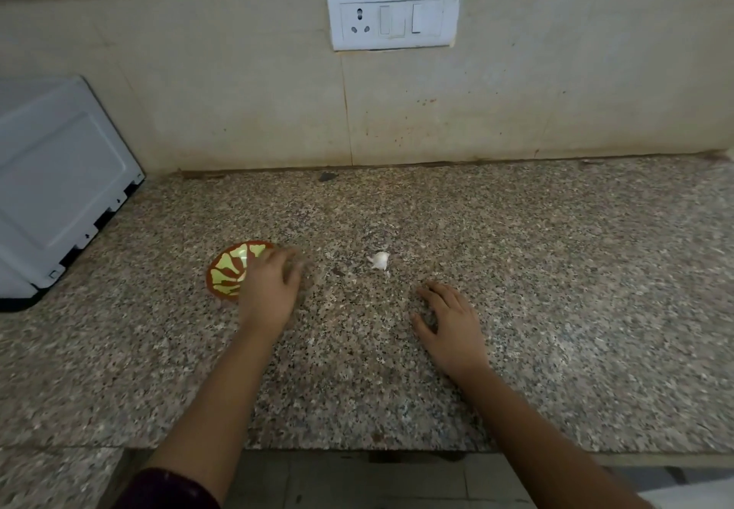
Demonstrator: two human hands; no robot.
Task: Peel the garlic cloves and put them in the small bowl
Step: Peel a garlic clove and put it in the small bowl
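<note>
Right of the garlic [379, 260] the desk [556, 270] is open; left of it stand the bowl [224, 275] (partly hidden) and, perhaps, a microwave [59, 183].

One head-worn view looks forward and down, fairly near, at countertop [357, 369] and wall [238, 111]; edges seem warped.

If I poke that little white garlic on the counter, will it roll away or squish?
It would probably wobble rather than roll far, because the garlic looks lumpy, not round. It looks small and papery, so it is likely light and its skin may flake. The speckled countertop looks smooth, so it might slide.
</note>
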